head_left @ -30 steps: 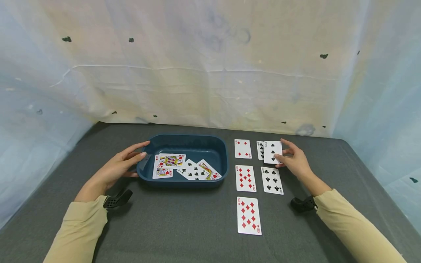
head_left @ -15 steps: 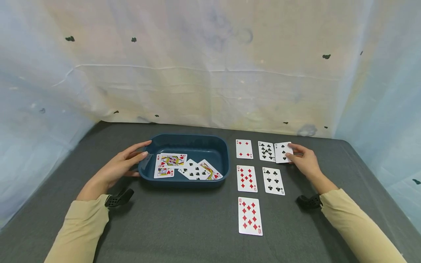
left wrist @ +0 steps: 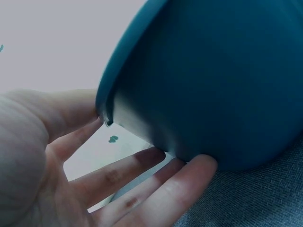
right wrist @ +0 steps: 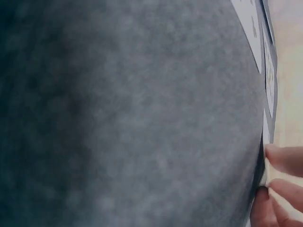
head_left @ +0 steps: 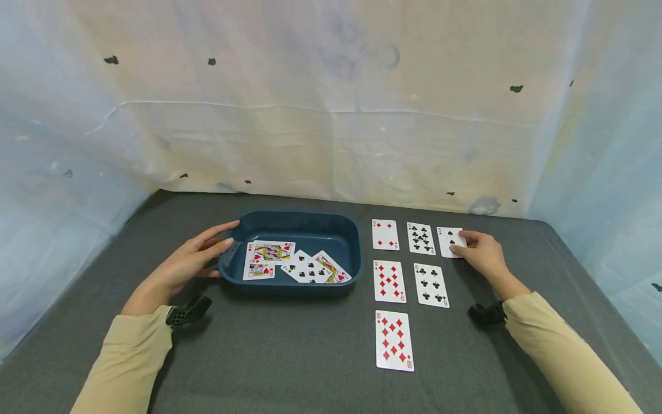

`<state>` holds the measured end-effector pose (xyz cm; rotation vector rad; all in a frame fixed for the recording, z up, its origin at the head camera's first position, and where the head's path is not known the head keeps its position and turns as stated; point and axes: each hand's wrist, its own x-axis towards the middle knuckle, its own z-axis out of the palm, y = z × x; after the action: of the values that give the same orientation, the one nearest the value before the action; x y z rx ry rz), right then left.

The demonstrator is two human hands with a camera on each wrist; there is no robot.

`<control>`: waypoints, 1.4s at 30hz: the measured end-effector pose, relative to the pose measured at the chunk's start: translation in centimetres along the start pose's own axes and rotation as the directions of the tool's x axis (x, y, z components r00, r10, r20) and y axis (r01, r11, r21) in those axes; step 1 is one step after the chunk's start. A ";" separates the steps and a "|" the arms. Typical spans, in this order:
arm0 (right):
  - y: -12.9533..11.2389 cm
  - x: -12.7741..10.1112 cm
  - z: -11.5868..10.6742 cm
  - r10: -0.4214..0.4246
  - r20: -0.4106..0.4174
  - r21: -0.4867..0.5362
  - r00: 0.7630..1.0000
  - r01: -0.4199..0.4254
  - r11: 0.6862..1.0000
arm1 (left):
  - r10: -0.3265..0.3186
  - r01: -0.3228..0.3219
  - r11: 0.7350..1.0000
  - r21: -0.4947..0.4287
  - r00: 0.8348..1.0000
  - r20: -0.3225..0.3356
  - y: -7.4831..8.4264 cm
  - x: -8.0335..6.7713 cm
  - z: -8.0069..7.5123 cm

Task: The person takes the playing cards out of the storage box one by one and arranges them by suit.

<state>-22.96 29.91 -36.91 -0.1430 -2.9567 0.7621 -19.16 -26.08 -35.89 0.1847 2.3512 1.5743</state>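
Observation:
My right hand pinches the right edge of a three of spades card, lying at the right end of the back row. Thumb and fingers meet at the card's edge in the right wrist view. My left hand holds the left end of a dark blue tray. In the left wrist view the thumb is at the rim and several fingertips touch the outer wall. Inside the tray lie two overlapping red court cards, a spade card and another court card, partly covered.
Left of the held card lie a nine of clubs and a four of diamonds. Nearer are a nine of diamonds, a six of clubs and a ten of diamonds. A pale curtain hangs behind the dark tabletop.
My right hand has moved right with the three of spades, from over the nine of clubs to beside it, uncovering that card. My left hand stays at the tray.

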 end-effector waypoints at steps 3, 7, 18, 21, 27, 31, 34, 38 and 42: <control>0.1 0.1 0.0 -0.033 -0.005 -0.042 0.999 0.033 0.999 | 0.001 -0.001 1.000 0.000 1.000 0.001 0.0 0.0 0.0; 0.0 0.1 0.2 -0.046 -0.016 -0.064 0.999 0.045 0.997 | 0.007 -0.007 1.000 -0.001 1.000 0.004 0.1 0.0 0.0; -2.4 -0.1 0.7 -0.015 -0.063 0.039 0.998 0.017 0.999 | -0.019 0.020 1.000 0.012 1.000 -0.007 -0.1 -0.2 0.0; -3.7 -0.2 1.0 -0.004 -0.044 0.113 0.999 0.009 0.994 | -0.021 0.021 1.000 0.017 1.000 -0.011 -0.2 -0.1 -0.1; -6.0 -0.2 1.6 -0.075 -0.042 0.224 0.996 0.083 0.971 | -0.012 0.012 1.000 0.015 1.000 -0.008 -0.2 0.1 -0.1; -7.3 -0.3 2.0 -0.116 -0.036 0.299 0.993 0.121 0.946 | -0.006 0.006 1.000 0.015 1.000 -0.003 -0.1 0.1 0.0; -8.4 -0.6 2.3 -0.143 -0.021 0.342 0.990 0.141 0.929 | -0.009 0.009 1.000 0.013 1.000 -0.002 -0.1 0.1 0.0; -10.0 -1.2 2.7 -0.170 0.008 0.401 0.985 0.153 0.903 | -0.011 0.011 1.000 0.016 1.000 -0.003 0.0 0.1 0.0; -11.9 -2.0 3.2 -0.199 0.035 0.452 0.979 0.162 0.877 | -0.014 0.014 1.000 0.015 1.000 -0.005 0.0 0.1 0.0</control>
<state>-22.17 17.82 -34.08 0.1990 -2.7157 1.4163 -19.27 -26.07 -35.90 0.1679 2.3639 1.5526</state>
